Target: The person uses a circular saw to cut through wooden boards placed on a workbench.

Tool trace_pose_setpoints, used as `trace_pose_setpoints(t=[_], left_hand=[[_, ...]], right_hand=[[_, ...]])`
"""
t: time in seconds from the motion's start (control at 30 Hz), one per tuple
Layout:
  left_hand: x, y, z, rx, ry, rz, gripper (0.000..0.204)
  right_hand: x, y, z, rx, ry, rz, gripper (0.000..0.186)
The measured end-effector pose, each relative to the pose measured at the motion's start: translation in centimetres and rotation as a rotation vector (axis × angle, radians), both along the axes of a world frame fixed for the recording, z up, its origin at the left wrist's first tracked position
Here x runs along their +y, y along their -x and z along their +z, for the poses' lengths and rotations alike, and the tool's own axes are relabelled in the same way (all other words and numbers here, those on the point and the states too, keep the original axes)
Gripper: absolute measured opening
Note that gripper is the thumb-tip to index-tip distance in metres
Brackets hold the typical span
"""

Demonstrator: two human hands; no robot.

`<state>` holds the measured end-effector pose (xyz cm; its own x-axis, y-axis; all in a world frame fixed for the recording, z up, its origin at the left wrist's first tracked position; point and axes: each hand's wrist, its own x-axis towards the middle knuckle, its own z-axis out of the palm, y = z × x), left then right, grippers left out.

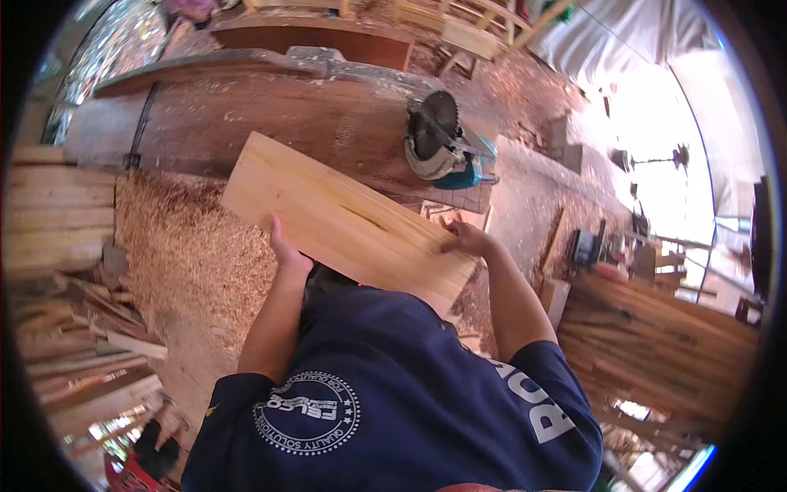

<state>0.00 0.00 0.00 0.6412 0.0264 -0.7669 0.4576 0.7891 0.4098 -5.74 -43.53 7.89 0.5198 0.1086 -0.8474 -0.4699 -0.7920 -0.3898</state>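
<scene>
A wide pale wooden board (328, 209) is held flat in front of my chest, its far end pointing up and left. My left hand (287, 250) grips its near left edge, fingers under the board. On the near right edge my right hand (466, 239) holds the board, fingers on its top face. A dark split runs along the middle of the board. My dark blue shirt (393, 402) fills the lower middle of the view.
A circular saw (443, 139) with a teal body lies on a dark wooden workbench (270, 115) beyond the board. Sawdust (188, 246) covers the floor at left. Stacked planks (57, 213) stand at left, more lumber (656, 344) at right.
</scene>
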Motion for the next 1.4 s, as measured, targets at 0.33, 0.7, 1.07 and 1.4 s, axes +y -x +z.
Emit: trace_pose_setpoints(t=[0.33,0.7,1.07,1.4], left_hand=[[10.0,-12.8,2.0,-0.148,-0.126,-0.192,0.080],[9.2,-13.6,2.1,-0.132,-0.040,-0.168,0.081],[6.8,-6.9,0.2,0.083,-0.310,-0.567,0.074],[4.2,-7.2,-1.0,-0.034,-0.301,-0.596,0.078]], right_hand=[[10.9,4.1,-0.9,-0.537,0.353,-0.824,0.061],[15.5,-12.1,7.8,-0.820,0.423,0.362,0.034],[12.1,-19.4,-3.5,-0.510,0.629,0.710,0.042],[-4.5,-11.1,2.8,-0.545,0.662,0.152,0.043]])
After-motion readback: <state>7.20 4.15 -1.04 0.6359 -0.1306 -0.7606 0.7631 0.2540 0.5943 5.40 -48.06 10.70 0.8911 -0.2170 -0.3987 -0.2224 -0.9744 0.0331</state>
